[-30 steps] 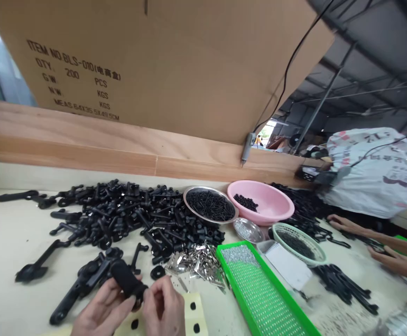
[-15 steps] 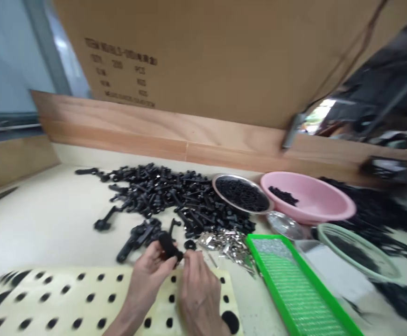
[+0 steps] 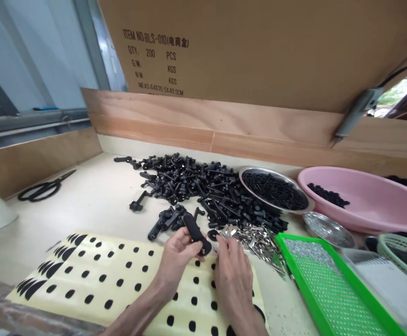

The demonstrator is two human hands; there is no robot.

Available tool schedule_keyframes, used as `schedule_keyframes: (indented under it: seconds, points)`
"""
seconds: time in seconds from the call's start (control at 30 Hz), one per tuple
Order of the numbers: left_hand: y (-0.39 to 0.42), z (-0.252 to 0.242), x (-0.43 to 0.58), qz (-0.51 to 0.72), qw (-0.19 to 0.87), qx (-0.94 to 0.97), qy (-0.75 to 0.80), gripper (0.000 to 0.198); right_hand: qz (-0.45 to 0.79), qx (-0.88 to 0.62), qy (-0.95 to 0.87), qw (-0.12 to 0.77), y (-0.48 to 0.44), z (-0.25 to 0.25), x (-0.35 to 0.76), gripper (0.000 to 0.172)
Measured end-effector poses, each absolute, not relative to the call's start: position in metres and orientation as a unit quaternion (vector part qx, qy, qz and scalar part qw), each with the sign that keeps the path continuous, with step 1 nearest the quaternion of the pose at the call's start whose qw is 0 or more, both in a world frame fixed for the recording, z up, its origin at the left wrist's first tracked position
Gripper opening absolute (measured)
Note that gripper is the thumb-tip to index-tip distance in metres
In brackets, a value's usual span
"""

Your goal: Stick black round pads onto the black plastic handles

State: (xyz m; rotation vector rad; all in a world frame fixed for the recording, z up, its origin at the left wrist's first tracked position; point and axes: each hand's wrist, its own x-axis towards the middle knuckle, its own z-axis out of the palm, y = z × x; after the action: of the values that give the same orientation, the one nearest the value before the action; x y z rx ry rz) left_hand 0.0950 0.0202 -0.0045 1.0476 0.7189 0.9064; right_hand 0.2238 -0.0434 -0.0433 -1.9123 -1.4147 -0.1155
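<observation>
My left hand is closed round a black plastic handle part, held just above a yellow sheet of black round stickers. My right hand is beside it, fingers pinched at the part's lower end; what the fingertips hold is too small to make out. Just beyond the hands lie a heap of the same black parts and a pile of small shiny metal clips.
A steel bowl of black screws, a pink basin, a small steel dish, a green tray and a green basket stand at the right. Scissors lie far left. A wooden ledge and cardboard box rise behind.
The view has swung left and down, bringing the sticker sheet and scissors into sight. Both hands stay together on the black part, now over the sheet. The other person's hands have left the view.
</observation>
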Motion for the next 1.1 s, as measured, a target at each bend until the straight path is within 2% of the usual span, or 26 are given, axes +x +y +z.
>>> schedule_keyframes:
  seconds: [0.1, 0.3, 0.67, 0.87, 1.1]
  points:
    - [0.021, -0.003, 0.093, 0.402, 0.755, 0.425, 0.296, 0.023, 0.143, -0.699, -0.49, 0.5, -0.042, -0.035, 0.235, 0.029]
    - [0.017, -0.001, 0.088, 0.391, 0.786, 0.394, 0.272, 0.021, 0.379, -0.603, -0.409, 0.57, -0.045, -0.019, 0.222, 0.041]
    - [0.001, 0.004, 0.079, 0.396, 0.757, 0.419, 0.309, 0.017, 0.332, -0.612, -0.45, 0.559, -0.057, -0.014, 0.202, 0.035]
    - [-0.006, 0.007, 0.073, 0.399, 0.75, 0.406, 0.337, 0.015, 0.432, -0.571, -0.388, 0.581, -0.065, -0.017, 0.193, 0.039]
    - [-0.014, 0.01, 0.064, 0.391, 0.775, 0.398, 0.297, 0.023, 0.394, -0.562, -0.449, 0.572, -0.071, -0.019, 0.188, 0.026]
